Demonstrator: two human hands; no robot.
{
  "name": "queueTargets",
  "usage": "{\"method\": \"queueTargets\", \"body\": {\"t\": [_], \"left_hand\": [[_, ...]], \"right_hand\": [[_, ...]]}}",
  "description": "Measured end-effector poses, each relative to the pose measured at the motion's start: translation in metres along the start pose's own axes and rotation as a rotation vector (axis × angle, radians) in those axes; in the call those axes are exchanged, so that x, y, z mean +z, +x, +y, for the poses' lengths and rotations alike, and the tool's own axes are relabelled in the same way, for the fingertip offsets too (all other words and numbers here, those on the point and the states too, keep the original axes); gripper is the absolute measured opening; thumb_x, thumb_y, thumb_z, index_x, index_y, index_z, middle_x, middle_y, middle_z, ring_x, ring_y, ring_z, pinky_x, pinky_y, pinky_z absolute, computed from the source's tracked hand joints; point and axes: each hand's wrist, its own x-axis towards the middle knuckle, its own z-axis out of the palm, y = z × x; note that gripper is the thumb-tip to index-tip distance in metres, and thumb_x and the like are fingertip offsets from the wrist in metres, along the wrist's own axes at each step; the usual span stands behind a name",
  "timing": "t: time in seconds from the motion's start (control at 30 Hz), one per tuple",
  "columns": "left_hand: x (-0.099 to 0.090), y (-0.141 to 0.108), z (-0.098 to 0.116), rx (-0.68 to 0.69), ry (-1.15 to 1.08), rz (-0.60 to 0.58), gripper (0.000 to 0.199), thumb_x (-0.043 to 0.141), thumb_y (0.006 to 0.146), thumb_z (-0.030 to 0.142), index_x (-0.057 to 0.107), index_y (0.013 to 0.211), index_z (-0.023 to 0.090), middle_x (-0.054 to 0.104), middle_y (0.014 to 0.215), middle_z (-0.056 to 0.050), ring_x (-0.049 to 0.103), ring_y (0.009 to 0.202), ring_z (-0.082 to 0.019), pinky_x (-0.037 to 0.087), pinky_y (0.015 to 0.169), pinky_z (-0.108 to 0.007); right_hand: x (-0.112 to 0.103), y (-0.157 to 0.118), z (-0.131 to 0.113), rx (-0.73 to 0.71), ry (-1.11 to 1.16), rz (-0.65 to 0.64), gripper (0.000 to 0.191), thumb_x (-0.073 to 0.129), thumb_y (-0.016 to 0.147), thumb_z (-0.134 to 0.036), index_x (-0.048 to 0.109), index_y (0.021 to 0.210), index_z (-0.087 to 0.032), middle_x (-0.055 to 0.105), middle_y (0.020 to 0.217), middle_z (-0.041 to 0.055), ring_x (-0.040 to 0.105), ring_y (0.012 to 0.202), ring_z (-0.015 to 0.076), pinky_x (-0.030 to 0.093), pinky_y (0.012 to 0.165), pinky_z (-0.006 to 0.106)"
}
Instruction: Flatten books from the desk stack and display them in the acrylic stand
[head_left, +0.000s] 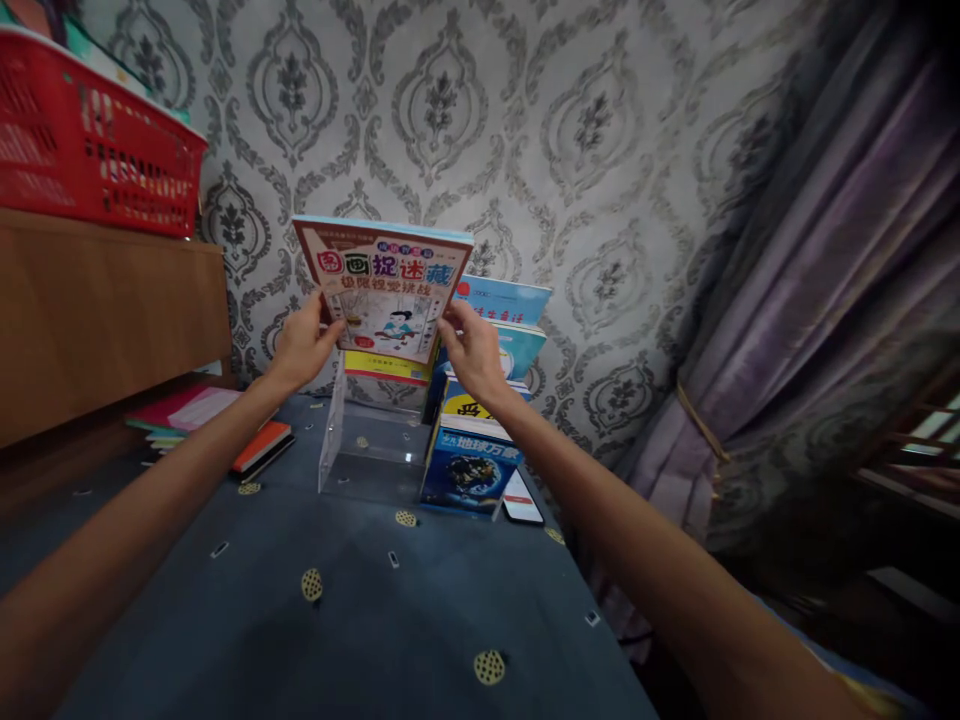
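Observation:
My left hand (304, 343) grips the left edge of a thin picture book (386, 290), thumb on its cover. On the book's right edge is my right hand (474, 350), its fingers closed on it. The book is held up above a clear plastic rack (367, 450). Behind and just below it shows a yellow and red book (386, 367). In the rack's right side stand several books, with a blue book showing a globe (472, 474) at the front and light blue books (506, 300) at the back.
A phone (521, 499) lies right of the rack on the dark patterned tablecloth (360, 610). Stacked books (262, 445) lie at the left. A red basket (135, 155) stands on a wooden cabinet (112, 320). A purple curtain (795, 300) hangs at the right.

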Motion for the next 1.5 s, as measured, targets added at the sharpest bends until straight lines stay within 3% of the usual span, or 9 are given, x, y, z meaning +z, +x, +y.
{"method": "queueTargets", "body": {"t": [0.23,0.5,0.93,1.23,1.5], "left_hand": [[0.020,-0.002,-0.010,-0.068,0.022,-0.060,0.045,0.051,0.093,0.046,0.052,0.128,0.016,0.070,0.112,-0.013,0.068,0.101,-0.029,0.051,0.096,-0.042],[0.032,-0.017,-0.020,-0.053,-0.045,-0.106,0.049,0.054,0.088,0.029,0.053,0.135,0.016,0.073,0.117,-0.010,0.070,0.098,-0.026,0.055,0.090,-0.036],[0.051,-0.032,-0.044,-0.147,-0.035,-0.156,0.045,0.057,0.083,0.032,0.059,0.125,0.015,0.074,0.114,-0.014,0.070,0.098,-0.031,0.055,0.093,-0.047],[0.052,-0.032,-0.045,-0.117,-0.101,-0.110,0.046,0.058,0.086,0.031,0.059,0.129,0.016,0.075,0.114,-0.011,0.070,0.098,-0.027,0.055,0.092,-0.041],[0.055,-0.037,-0.048,-0.143,-0.095,-0.138,0.044,0.059,0.088,0.035,0.060,0.128,0.017,0.076,0.114,-0.011,0.071,0.098,-0.027,0.056,0.089,-0.039]], "right_hand": [[0.010,-0.011,0.018,0.038,-0.003,-0.025,0.016,0.048,0.093,-0.025,0.062,0.100,-0.024,0.070,0.091,0.0056,0.065,0.087,0.0242,0.053,0.078,0.038],[0.024,-0.024,0.035,0.114,0.013,-0.066,0.018,0.050,0.090,-0.021,0.065,0.099,-0.022,0.069,0.088,0.0051,0.063,0.085,0.0241,0.054,0.080,0.039],[0.038,-0.032,0.044,0.137,-0.118,-0.108,0.011,0.051,0.085,-0.021,0.062,0.083,-0.023,0.067,0.079,0.0051,0.062,0.078,0.0239,0.051,0.075,0.036],[0.042,-0.026,0.045,0.135,-0.158,-0.050,0.012,0.054,0.079,-0.016,0.064,0.082,-0.022,0.068,0.085,0.0064,0.062,0.083,0.0263,0.051,0.080,0.040],[0.044,-0.028,0.045,0.135,-0.153,-0.041,0.016,0.055,0.076,-0.012,0.063,0.085,-0.023,0.068,0.088,0.0067,0.062,0.085,0.0266,0.052,0.080,0.041]]}}
